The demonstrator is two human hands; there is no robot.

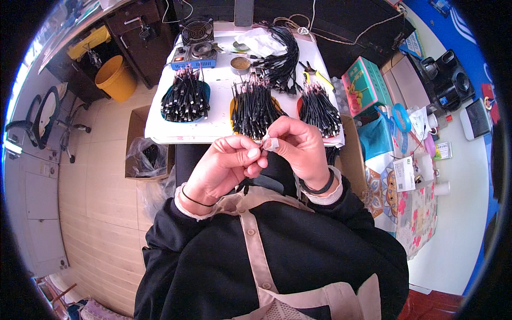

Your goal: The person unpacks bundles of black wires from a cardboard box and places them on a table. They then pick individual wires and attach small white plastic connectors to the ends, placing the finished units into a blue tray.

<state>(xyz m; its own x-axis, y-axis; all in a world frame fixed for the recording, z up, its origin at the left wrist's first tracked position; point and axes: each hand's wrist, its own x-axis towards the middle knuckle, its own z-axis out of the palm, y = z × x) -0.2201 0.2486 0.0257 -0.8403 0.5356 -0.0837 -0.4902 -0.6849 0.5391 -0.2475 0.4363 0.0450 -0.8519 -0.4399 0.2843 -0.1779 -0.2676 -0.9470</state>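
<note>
Close to the table's front edge, my two hands meet at the fingertips. My left hand (pixel 226 160) is closed in a pinch on a thin black cable (pixel 244 186), whose lower part hangs below the fingers. My right hand (pixel 301 149) is pinched at the same spot; white tape (pixel 271 144) wraps a fingertip there. What lies between the right fingertips is too small to make out. Just beyond stand bundles of short black cables: one in a blue holder (pixel 185 97) at left, one in a yellow holder (pixel 255 109) in the middle, one in a red holder (pixel 319 111) at right.
The white table (pixel 160 130) also carries a blue soldering pot unit (pixel 193 56), a round tin (pixel 240 64), a loose cable bundle (pixel 282 58) and yellow-handled pliers (pixel 314 74). Cardboard boxes (pixel 133 125) flank it. At right are a green box (pixel 367 85) and blue tape (pixel 401 117).
</note>
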